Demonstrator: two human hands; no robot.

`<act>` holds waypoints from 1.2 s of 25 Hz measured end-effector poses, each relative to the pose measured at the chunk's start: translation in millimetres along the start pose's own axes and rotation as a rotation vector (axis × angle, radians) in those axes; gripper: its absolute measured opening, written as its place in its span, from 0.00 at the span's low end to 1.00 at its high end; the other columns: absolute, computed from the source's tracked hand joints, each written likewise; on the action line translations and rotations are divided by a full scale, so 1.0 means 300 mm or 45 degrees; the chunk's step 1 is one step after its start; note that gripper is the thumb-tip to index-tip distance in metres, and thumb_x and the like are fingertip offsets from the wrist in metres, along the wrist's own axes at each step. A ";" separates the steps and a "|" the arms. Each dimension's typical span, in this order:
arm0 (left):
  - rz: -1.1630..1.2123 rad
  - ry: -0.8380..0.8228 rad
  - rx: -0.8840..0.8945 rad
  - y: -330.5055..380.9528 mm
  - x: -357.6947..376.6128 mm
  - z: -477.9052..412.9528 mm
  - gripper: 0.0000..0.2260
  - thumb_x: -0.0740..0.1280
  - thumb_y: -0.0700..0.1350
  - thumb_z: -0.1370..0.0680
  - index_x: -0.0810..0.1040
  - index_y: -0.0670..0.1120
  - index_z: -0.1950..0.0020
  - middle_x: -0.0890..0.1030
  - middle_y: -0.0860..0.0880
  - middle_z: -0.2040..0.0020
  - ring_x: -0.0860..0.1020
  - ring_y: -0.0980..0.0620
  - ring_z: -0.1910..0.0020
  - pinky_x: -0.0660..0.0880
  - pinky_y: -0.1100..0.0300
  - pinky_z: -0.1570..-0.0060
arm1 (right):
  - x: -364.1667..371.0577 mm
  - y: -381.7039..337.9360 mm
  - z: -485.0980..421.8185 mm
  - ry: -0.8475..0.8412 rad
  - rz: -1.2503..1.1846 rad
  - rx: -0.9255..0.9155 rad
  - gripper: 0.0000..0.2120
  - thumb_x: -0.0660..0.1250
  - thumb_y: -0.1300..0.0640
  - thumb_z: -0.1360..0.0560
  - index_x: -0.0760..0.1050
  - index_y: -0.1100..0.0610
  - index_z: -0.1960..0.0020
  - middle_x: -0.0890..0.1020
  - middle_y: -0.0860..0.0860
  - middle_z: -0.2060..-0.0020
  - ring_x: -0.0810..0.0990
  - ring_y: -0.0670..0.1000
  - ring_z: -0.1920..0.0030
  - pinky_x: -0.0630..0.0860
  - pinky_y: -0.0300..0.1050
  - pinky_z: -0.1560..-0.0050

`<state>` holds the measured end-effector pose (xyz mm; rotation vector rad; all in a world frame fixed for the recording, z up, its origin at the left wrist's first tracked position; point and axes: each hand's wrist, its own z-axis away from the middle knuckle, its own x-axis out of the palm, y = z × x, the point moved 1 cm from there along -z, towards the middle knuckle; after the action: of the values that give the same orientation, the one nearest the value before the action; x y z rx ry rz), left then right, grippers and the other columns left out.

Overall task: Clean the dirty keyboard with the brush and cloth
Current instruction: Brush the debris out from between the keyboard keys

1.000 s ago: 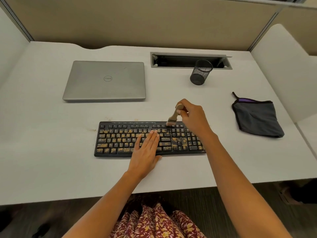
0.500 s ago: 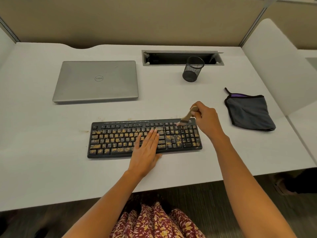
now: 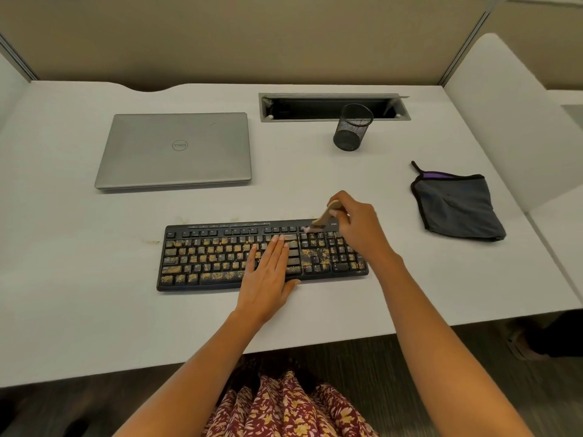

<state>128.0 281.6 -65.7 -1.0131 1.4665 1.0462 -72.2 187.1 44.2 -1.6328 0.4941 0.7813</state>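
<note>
A black keyboard [image 3: 214, 257] lies on the white desk, its keys speckled with yellow-brown crumbs. My left hand [image 3: 268, 272] rests flat on the middle keys, fingers straight and together. My right hand [image 3: 359, 227] grips a small wooden-handled brush [image 3: 321, 219] at the keyboard's upper right. The bristles touch the top row above the number pad. A grey cloth [image 3: 457, 209] with black edging and a purple inner fold lies on the desk to the right, apart from both hands.
A shut silver laptop [image 3: 176, 149] sits behind the keyboard at the left. A black mesh pen cup [image 3: 351, 127] stands in front of a recessed cable tray [image 3: 331, 105]. White dividers rise at both sides. A few crumbs lie on the desk [image 3: 79, 279] left of the keyboard.
My right hand has kept sweeping the brush along the keyboard's top right rows. My left hand has stayed flat on the keys. The camera view has shifted slightly.
</note>
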 end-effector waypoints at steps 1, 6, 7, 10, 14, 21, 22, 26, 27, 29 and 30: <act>0.003 -0.004 -0.004 0.000 0.002 0.003 0.34 0.56 0.63 0.21 0.63 0.40 0.23 0.62 0.43 0.23 0.59 0.47 0.23 0.59 0.40 0.27 | -0.028 0.024 0.002 0.014 0.023 0.031 0.07 0.61 0.64 0.20 0.73 0.54 0.47 0.81 0.47 0.56 0.79 0.46 0.56 0.71 0.35 0.61; -0.019 -0.002 0.024 0.014 0.021 0.017 0.34 0.55 0.63 0.20 0.62 0.41 0.23 0.62 0.43 0.23 0.59 0.47 0.23 0.58 0.39 0.27 | -0.156 0.143 0.031 0.159 0.141 0.173 0.08 0.61 0.65 0.20 0.73 0.53 0.50 0.81 0.48 0.59 0.78 0.46 0.62 0.71 0.40 0.64; -0.020 0.007 0.031 0.020 0.022 0.015 0.34 0.58 0.63 0.22 0.63 0.41 0.23 0.63 0.43 0.23 0.60 0.47 0.23 0.57 0.40 0.27 | -0.175 0.159 0.036 0.188 0.154 0.207 0.08 0.61 0.65 0.20 0.73 0.53 0.50 0.80 0.48 0.59 0.77 0.44 0.63 0.71 0.40 0.64; -0.028 0.023 0.055 0.039 0.019 0.007 0.35 0.59 0.63 0.22 0.61 0.41 0.23 0.61 0.44 0.23 0.59 0.48 0.23 0.55 0.40 0.25 | -0.198 0.166 0.048 0.270 0.161 0.213 0.07 0.61 0.65 0.20 0.74 0.54 0.50 0.79 0.48 0.61 0.76 0.44 0.64 0.70 0.40 0.63; -0.005 -0.008 0.074 0.055 0.022 -0.005 0.36 0.60 0.62 0.22 0.56 0.42 0.22 0.60 0.44 0.22 0.57 0.47 0.22 0.56 0.39 0.26 | -0.138 0.116 0.060 0.321 0.064 0.147 0.06 0.62 0.63 0.21 0.74 0.54 0.50 0.80 0.47 0.61 0.78 0.47 0.63 0.71 0.40 0.63; -0.005 0.069 0.088 0.043 0.020 -0.003 0.33 0.56 0.62 0.20 0.58 0.41 0.23 0.59 0.44 0.22 0.58 0.47 0.22 0.59 0.39 0.27 | -0.127 0.151 0.074 0.499 0.155 0.302 0.05 0.61 0.62 0.21 0.75 0.58 0.47 0.81 0.54 0.61 0.76 0.52 0.65 0.67 0.36 0.69; -0.007 0.070 0.088 0.044 0.020 -0.001 0.34 0.59 0.61 0.20 0.58 0.41 0.23 0.59 0.44 0.22 0.58 0.47 0.22 0.58 0.39 0.27 | -0.136 0.149 0.075 0.529 0.151 0.318 0.05 0.62 0.62 0.21 0.75 0.58 0.48 0.81 0.54 0.62 0.77 0.53 0.65 0.69 0.38 0.68; -0.009 0.062 0.096 0.062 0.022 -0.004 0.37 0.67 0.60 0.23 0.60 0.40 0.23 0.61 0.43 0.22 0.59 0.46 0.23 0.55 0.40 0.28 | -0.123 0.087 0.087 0.516 0.080 0.270 0.04 0.63 0.61 0.22 0.76 0.56 0.49 0.81 0.53 0.65 0.79 0.53 0.65 0.76 0.47 0.66; -0.007 0.056 0.092 0.065 0.024 -0.006 0.37 0.67 0.60 0.24 0.61 0.40 0.23 0.61 0.43 0.22 0.59 0.46 0.23 0.56 0.39 0.27 | -0.114 0.069 0.090 0.496 0.085 0.249 0.03 0.64 0.60 0.23 0.76 0.56 0.51 0.80 0.52 0.67 0.79 0.52 0.66 0.76 0.45 0.66; -0.007 0.052 0.079 0.067 0.024 -0.009 0.37 0.68 0.60 0.24 0.63 0.40 0.23 0.62 0.43 0.22 0.59 0.46 0.23 0.60 0.38 0.27 | -0.093 0.044 0.090 0.428 0.118 0.239 0.01 0.65 0.61 0.25 0.76 0.57 0.54 0.80 0.53 0.68 0.78 0.53 0.68 0.74 0.45 0.67; -0.006 0.054 0.076 0.065 0.021 -0.009 0.37 0.69 0.60 0.24 0.63 0.40 0.23 0.62 0.43 0.22 0.60 0.47 0.23 0.61 0.38 0.27 | -0.083 0.039 0.086 0.387 0.131 0.249 0.01 0.65 0.61 0.25 0.75 0.57 0.55 0.80 0.53 0.68 0.78 0.53 0.68 0.75 0.47 0.67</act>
<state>107.8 283.7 -69.6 -1.0006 1.5202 0.9773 -102.9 207.2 52.2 -1.5575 0.8492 0.5413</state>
